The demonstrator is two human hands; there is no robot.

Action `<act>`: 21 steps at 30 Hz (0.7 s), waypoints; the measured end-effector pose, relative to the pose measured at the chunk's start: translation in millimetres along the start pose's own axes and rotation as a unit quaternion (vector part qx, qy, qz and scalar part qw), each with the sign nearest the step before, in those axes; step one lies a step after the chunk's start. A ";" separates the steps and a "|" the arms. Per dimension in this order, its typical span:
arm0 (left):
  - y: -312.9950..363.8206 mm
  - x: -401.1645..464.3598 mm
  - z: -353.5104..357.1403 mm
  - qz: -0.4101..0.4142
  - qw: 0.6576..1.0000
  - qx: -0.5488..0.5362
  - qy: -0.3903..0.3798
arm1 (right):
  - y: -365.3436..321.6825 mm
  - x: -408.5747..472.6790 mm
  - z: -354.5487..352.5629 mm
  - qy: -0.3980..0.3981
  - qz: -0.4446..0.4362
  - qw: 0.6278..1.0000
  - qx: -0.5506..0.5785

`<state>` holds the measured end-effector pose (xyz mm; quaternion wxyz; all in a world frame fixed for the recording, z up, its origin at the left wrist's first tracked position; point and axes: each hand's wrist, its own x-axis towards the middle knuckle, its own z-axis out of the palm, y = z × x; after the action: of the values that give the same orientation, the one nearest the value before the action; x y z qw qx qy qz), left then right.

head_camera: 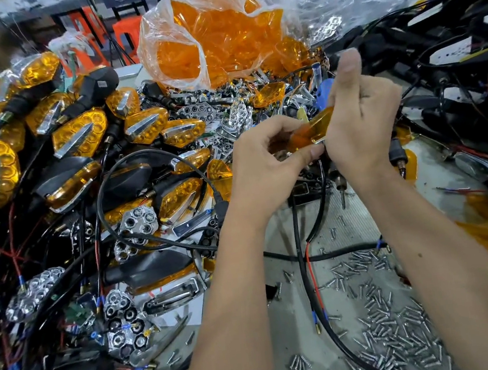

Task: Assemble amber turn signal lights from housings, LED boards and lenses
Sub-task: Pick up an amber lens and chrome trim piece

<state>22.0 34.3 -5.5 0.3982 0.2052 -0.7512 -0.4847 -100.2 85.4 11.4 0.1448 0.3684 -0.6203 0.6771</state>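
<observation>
Above the table, the left hand (266, 154) and right hand (363, 118) are both pinching one shiny amber plastic lens (314, 128) with curled fingers.

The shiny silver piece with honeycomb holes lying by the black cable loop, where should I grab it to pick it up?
Pinch the silver honeycomb reflector by its two long outer edges, coming straight down from above. It lies face up on top of the pile, so its rim is probably easiest to reach. The black cable curves close on its left, so keep your fingers clear of that side.
</observation>
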 end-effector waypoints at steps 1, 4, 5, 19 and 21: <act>0.0 -0.2 1.3 -0.004 1.000 -0.003 0.005 | 0.5 -0.3 0.8 0.011 0.025 1.000 -0.005; 0.8 -1.4 6.9 -0.024 1.000 -0.008 0.011 | 3.6 0.9 2.2 0.018 0.074 0.996 -0.047; 1.5 -1.4 8.4 -0.031 0.999 -0.009 0.008 | 3.6 2.0 2.3 0.021 0.086 0.994 -0.060; 1.0 0.6 3.6 -0.030 0.999 -0.029 0.002 | 7.8 1.1 2.5 -0.025 0.088 0.996 -0.014; -2.8 1.5 -4.4 -0.045 0.998 -0.034 0.036 | 11.6 4.7 -1.8 -0.140 0.132 0.979 0.071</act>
<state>24.4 29.6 -6.4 0.4094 0.2423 -0.7097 -0.5197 -111.6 83.7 6.2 -0.0605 0.3838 -0.6278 0.6744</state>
